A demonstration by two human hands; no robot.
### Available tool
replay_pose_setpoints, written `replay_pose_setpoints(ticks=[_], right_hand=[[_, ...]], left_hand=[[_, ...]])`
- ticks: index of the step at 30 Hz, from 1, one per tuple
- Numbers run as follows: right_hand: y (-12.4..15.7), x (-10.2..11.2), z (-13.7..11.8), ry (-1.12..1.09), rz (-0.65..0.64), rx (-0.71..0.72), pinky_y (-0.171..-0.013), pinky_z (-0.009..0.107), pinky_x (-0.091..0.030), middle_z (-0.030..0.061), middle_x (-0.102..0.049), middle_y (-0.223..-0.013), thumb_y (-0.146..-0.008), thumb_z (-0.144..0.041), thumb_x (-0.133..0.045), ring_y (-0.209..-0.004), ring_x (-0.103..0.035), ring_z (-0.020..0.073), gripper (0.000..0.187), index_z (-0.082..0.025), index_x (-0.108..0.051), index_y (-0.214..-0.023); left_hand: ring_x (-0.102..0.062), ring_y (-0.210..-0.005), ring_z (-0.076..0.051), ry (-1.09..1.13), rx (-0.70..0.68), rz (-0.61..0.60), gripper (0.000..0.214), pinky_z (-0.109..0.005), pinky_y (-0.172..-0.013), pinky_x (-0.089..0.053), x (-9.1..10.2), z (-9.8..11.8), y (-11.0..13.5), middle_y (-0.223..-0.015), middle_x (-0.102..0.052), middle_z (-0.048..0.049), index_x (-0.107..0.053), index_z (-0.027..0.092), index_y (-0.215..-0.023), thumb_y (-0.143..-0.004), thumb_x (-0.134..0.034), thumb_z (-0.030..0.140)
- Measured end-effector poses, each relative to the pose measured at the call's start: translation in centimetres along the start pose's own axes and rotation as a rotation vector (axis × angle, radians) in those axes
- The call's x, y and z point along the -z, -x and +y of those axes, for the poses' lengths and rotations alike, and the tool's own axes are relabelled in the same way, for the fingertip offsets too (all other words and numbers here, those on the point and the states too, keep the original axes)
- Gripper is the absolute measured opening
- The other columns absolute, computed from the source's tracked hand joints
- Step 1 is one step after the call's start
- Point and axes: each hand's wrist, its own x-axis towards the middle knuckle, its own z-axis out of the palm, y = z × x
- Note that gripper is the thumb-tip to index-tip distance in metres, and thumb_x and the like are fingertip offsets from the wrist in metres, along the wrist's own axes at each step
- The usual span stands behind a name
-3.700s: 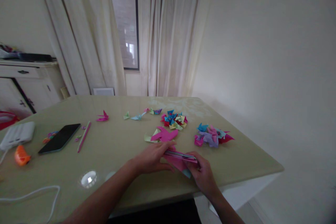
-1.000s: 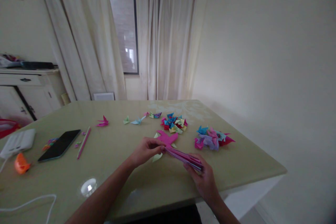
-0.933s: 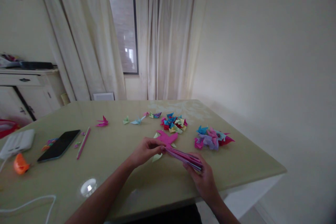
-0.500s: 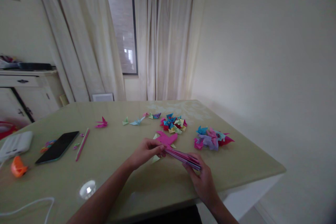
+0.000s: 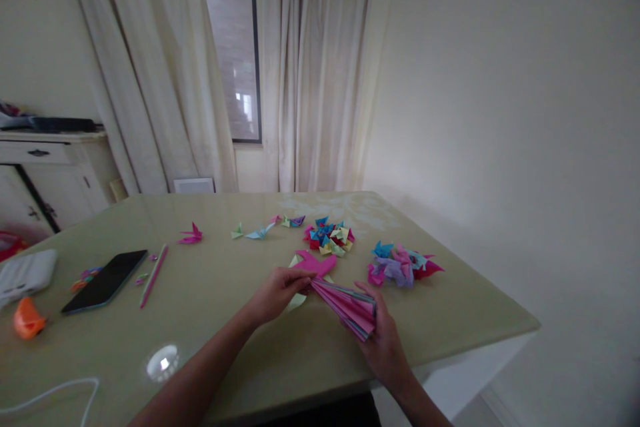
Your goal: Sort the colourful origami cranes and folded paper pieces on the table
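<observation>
A stack of coloured paper sheets (image 5: 349,307), mostly pink with some blue-green edges, spans my two hands above the front of the table. My left hand (image 5: 276,292) pinches its narrow end. Around the wider, fanned end my right hand (image 5: 384,333) is closed, thumb on one side and fingers on the other. Just beyond my left fingertips lies a bright pink folded paper piece (image 5: 319,263), with pale green paper (image 5: 297,302) partly hidden beneath it and my hand.
Heaps of folded paper pieces (image 5: 327,237) and crumpled-looking ones (image 5: 397,267) lie farther back and right. A pink origami bird (image 5: 191,234), a pencil (image 5: 154,277), a black phone (image 5: 105,282) and an orange object (image 5: 29,319) are on the left. A white cable (image 5: 60,387) crosses the front left.
The paper stack has spread from a tight bundle into a fan at my right hand's end. My right hand has shifted its grip slightly; my left hand still pinches the other end.
</observation>
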Motion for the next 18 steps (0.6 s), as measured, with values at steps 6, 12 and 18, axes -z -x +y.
replay_pose_setpoints(ticks=[6,12,18], right_hand=[[-0.1,0.0,-0.1,0.027,0.033,-0.015,-0.093,0.036,-0.061,0.0135,-0.073,-0.126,-0.087,-0.033,-0.076,-0.106,-0.075,0.0273,0.058,-0.021,-0.053,-0.139],[-0.3,0.1,-0.9,-0.003,0.02,-0.008,-0.086,0.032,-0.062,0.0111,-0.076,-0.116,-0.084,-0.04,-0.081,-0.098,-0.076,0.0255,0.06,-0.02,-0.056,-0.135],[-0.3,0.4,-1.2,0.021,-0.021,-0.004,-0.071,0.027,-0.059,0.0047,-0.077,-0.085,-0.092,-0.046,-0.074,-0.076,-0.074,0.0227,0.025,-0.021,-0.074,-0.097]], left_hand=[[-0.071,-0.085,-0.019,-0.142,-0.066,0.013,0.038,-0.032,-0.082,-0.06,-0.7,-0.6,0.2,-0.092,-0.078,-0.0072,-0.081,0.016,-0.104,-0.101,-0.057,0.046],[-0.073,-0.086,-0.021,0.046,0.042,-0.062,0.052,-0.035,-0.083,-0.061,0.3,0.8,0.1,-0.099,-0.08,-0.0112,-0.08,0.014,-0.111,-0.091,-0.068,0.06],[-0.074,-0.083,-0.019,0.117,0.111,-0.156,0.054,-0.031,-0.079,-0.06,1.5,1.7,0.7,-0.093,-0.081,-0.0113,-0.08,0.013,-0.106,-0.086,-0.073,0.063]])
